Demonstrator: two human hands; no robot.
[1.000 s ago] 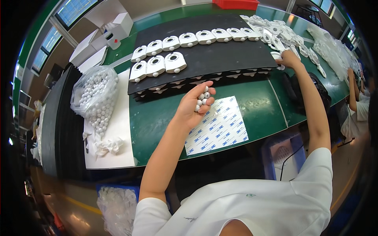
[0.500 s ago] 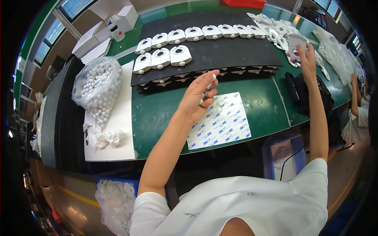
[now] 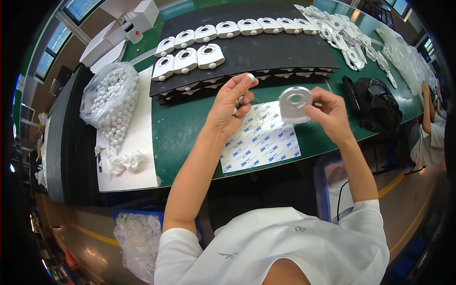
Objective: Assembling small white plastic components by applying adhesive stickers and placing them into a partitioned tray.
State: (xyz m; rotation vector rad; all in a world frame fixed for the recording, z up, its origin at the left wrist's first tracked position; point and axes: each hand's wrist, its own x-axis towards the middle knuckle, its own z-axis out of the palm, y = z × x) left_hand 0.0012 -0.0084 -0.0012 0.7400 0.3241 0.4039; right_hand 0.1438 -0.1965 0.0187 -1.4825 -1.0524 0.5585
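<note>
Several small white balls are in my left hand (image 3: 229,105); one white ball (image 3: 251,77) is pinched at its fingertips and others show between the curled fingers. My right hand (image 3: 330,113) grips a pale plastic part (image 3: 295,105) with a round hole by its edge, held above the printed backing sheet (image 3: 263,140). The two hands are apart. Beyond them, a row of white ball-tipped parts (image 3: 228,29) runs across the black foam board (image 3: 266,54). Nearer, a shorter row of three such parts (image 3: 185,60) lies at its left.
A clear bag of white balls (image 3: 114,97) rests on white board at left, with crumpled tissue (image 3: 124,161) below it. Loose white parts (image 3: 339,35) are heaped at far right. A black bag (image 3: 375,105) lies at the right edge. Another person's hand (image 3: 425,90) shows beyond.
My right hand has come left and nearer from the heap, bringing the pale plastic part in front of me. My left hand has shifted slightly left and still holds the balls.
</note>
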